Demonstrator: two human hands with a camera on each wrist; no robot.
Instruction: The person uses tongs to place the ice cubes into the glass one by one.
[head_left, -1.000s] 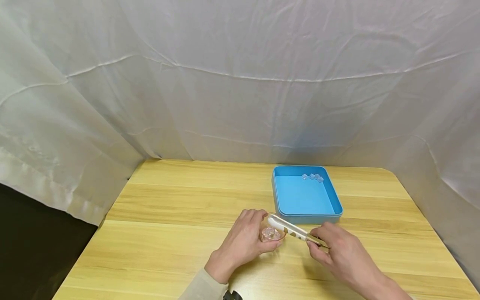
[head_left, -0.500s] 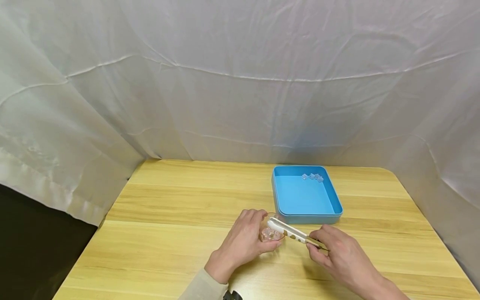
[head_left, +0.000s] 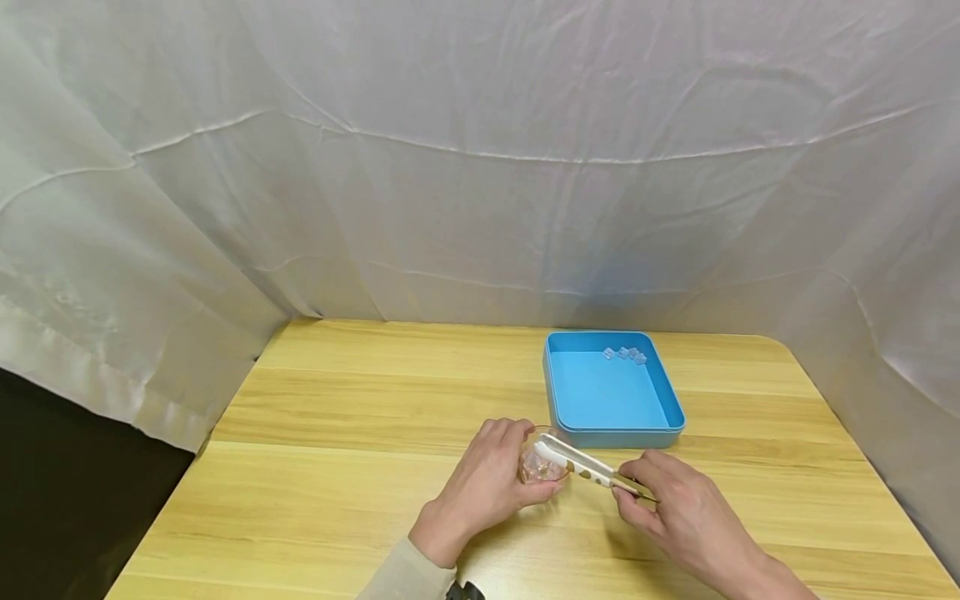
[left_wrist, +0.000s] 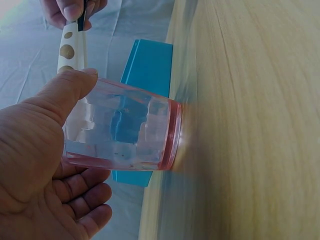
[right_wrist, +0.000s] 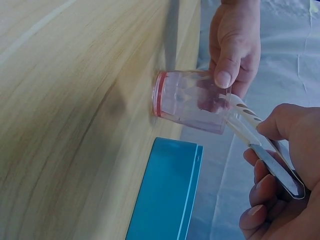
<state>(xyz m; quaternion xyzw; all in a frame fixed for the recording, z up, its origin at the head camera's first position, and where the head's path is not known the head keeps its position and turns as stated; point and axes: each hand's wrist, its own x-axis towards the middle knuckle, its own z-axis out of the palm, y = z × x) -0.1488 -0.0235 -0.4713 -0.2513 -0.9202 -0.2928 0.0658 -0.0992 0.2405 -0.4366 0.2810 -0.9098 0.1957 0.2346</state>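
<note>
Pink-based clear tumbler (left_wrist: 132,125) | upright on wood table (head_left: 360,500), just beside blue box (head_left: 615,437), clear chunks (head_left: 540,468) inside | left hand (head_left: 487,475) grips it near the rim; right hand (head_left: 693,504) pinches brown-spotted tongs (head_left: 588,473), tips at its mouth | likely light, stiff, slick; hold mid-wall

A tapered, see-through plastic cup (left_wrist: 125,125), tinted pale pink, had a deeper rosy-red band (left_wrist: 173,135) at its base. The slim white tongs (head_left: 591,472) bore brown spots. The square box (head_left: 622,437) was bright blue; the small, chunky clear pieces (head_left: 624,353) were colourless. The yellow wooden tabletop (head_left: 337,467) showed streaked grain; the draped fabric curtain (head_left: 480,217) was pale grey.
</note>
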